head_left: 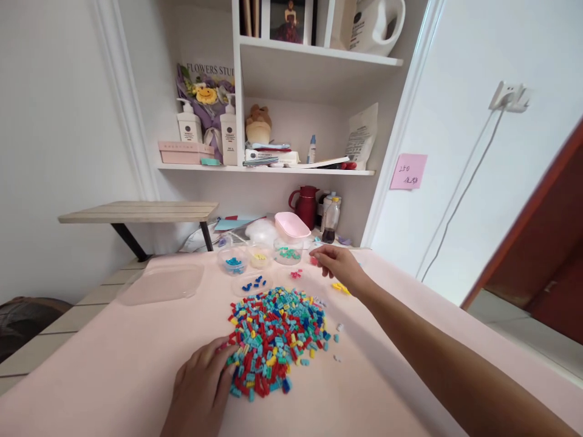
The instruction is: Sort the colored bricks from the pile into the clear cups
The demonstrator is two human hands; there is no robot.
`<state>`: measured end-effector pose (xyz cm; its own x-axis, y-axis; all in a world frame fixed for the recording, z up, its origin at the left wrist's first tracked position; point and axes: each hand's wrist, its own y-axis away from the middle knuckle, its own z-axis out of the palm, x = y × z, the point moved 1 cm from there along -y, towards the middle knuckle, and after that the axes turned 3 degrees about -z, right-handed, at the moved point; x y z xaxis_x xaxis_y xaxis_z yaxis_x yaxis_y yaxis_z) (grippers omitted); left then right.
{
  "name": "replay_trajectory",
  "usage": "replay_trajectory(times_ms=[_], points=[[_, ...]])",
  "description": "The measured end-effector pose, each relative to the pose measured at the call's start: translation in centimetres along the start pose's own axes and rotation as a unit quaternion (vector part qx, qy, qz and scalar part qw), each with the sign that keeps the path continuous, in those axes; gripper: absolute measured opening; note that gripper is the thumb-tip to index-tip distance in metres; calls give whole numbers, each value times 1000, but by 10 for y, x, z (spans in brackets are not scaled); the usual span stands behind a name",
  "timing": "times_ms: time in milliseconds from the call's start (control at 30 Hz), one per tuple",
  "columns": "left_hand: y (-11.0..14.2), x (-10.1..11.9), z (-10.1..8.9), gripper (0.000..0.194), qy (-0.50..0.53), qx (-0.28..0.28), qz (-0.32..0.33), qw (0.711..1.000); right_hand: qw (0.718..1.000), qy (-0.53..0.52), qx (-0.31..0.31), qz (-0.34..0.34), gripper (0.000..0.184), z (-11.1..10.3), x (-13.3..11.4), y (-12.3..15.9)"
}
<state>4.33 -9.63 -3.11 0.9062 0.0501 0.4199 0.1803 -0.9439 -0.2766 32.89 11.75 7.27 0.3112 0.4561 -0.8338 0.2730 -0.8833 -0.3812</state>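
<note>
A large pile of small toy building bricks [277, 331], mixed red, turquoise, yellow, green and blue, lies on the pink tabletop. My left hand [203, 379] rests at the pile's near left edge, its fingers stretched out and touching bricks. Beyond the pile, my right hand [337, 264] hovers over the far right containers, fingers bent together; whatever they hold is too small to make out. Red bricks [314, 261] show just below its fingertips. Clear containers nearby hold light-blue bricks [234, 262], pale yellow bricks [259, 257], green bricks [288, 253] and dark-blue bricks [254, 283].
Pink bricks [296, 274] and yellow bricks [340, 287] sit in separate groups behind the pile. A clear lid or tray [164, 284] lies at left. A pink basket [292, 226], dark red jug [306, 206] and bottle [331, 220] stand at the back, below shelves.
</note>
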Motion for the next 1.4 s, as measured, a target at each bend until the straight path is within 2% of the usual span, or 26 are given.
replay_trajectory(times_ms=[67, 167, 267, 367, 500, 600, 767, 900, 1100, 1233, 1400], points=[[0, 4, -1, 38, -3, 8, -5, 1000, 998, 2, -57, -2, 25, 2, -8, 28], [0, 9, -2, 38, -6, 28, -5, 1000, 995, 50, -92, 5, 26, -1, -7, 63], [0, 11, -4, 38, -7, 29, -1, 1000, 994, 74, -83, 21, 24, -7, 8, 84], [-2, 10, -6, 38, -10, 16, -3, 1000, 997, 35, -50, 54, 26, -14, 30, 94], [-3, 8, -6, 39, -10, 19, -5, 1000, 995, -18, -30, 97, 29, -23, 48, 100], [-5, 6, -6, 41, -2, 31, 1, 1000, 993, -18, -52, 102, 30, -27, 50, 102], [-8, 5, -6, 43, 1, 39, 7, 999, 985, 50, -165, 24, 29, -25, 51, 104], [-8, 5, -7, 43, 2, 33, 4, 999, 979, 75, -190, -5, 29, -24, 54, 105], [-9, 2, -5, 45, 0, 35, 3, 999, 975, 78, -205, -32, 25, -22, 53, 104], [-11, 2, -5, 46, -4, 33, 6, 999, 978, 59, -194, -45, 15, -18, 55, 104], [-11, 4, -7, 45, -7, 35, 5, 999, 980, 64, -181, -49, 11, -18, 54, 104]])
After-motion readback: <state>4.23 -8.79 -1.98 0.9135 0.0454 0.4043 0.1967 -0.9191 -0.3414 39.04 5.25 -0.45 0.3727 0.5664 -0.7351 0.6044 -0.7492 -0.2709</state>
